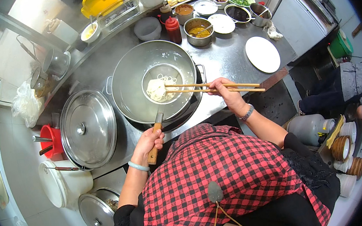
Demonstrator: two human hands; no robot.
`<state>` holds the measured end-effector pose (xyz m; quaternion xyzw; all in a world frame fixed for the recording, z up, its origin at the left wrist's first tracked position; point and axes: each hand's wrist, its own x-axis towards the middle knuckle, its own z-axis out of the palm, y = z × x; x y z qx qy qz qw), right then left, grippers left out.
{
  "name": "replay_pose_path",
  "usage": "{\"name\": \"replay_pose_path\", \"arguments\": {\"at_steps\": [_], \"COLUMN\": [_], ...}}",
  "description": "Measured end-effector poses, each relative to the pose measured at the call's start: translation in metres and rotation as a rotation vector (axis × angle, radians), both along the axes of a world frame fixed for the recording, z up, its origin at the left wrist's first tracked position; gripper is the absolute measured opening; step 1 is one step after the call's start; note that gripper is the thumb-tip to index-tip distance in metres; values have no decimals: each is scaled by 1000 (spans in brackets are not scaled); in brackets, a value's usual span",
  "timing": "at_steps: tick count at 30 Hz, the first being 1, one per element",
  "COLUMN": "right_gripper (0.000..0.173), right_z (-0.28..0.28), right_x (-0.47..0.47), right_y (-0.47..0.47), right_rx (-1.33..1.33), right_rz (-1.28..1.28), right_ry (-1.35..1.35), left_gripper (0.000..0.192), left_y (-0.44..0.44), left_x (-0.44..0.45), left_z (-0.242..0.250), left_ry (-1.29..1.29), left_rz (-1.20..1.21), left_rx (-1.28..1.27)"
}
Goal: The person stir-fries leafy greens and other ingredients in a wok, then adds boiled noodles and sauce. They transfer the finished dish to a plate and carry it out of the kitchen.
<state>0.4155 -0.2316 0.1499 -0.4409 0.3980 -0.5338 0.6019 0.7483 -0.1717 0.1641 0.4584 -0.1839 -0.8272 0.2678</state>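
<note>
A large steaming metal pot point(127, 75) of water stands before me on the burner. My left hand point(151, 142) grips the wooden handle of a round strainer point(159, 123), whose basket sits inside the pot. Pale noodles point(160, 89) lie bunched in that basket. Long wooden chopsticks point(237, 86) are held in my right hand point(224, 93), to the right of the pot's rim. Their far tips touch the noodles. Whether the tips pinch any strands is too small to tell.
A big steel lid point(95, 135) leans left of the pot, beside a red container point(51, 140) with handles in it. Behind are a red squeeze bottle point(173, 31) and a steel pot of yellow sauce point(200, 38). A white plate point(262, 54) lies right. Another person point(346, 84) stands at far right.
</note>
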Motion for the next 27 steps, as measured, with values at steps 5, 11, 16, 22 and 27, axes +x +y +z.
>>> {"name": "replay_pose_path", "arguments": {"at_steps": [5, 11, 16, 22, 27], "right_gripper": [24, 26, 26, 28, 28], "right_z": [33, 25, -21, -15, 24], "right_x": [-36, -37, -9, -1, -32], "right_y": [14, 23, 32, 36, 39], "right_rx": [-151, -97, 93, 274, -15], "right_rz": [2, 21, -193, -345, -227], "right_ry": [120, 70, -195, -354, -162], "left_gripper": [18, 18, 18, 21, 22], "left_y": [17, 35, 34, 16, 31], "left_x": [10, 1, 4, -6, 12], "left_z": [3, -13, 7, 19, 10], "left_ry": [-210, -252, 20, 119, -257], "left_rz": [145, 116, 59, 153, 147], "left_rx": [-98, -96, 22, 111, -145]}}
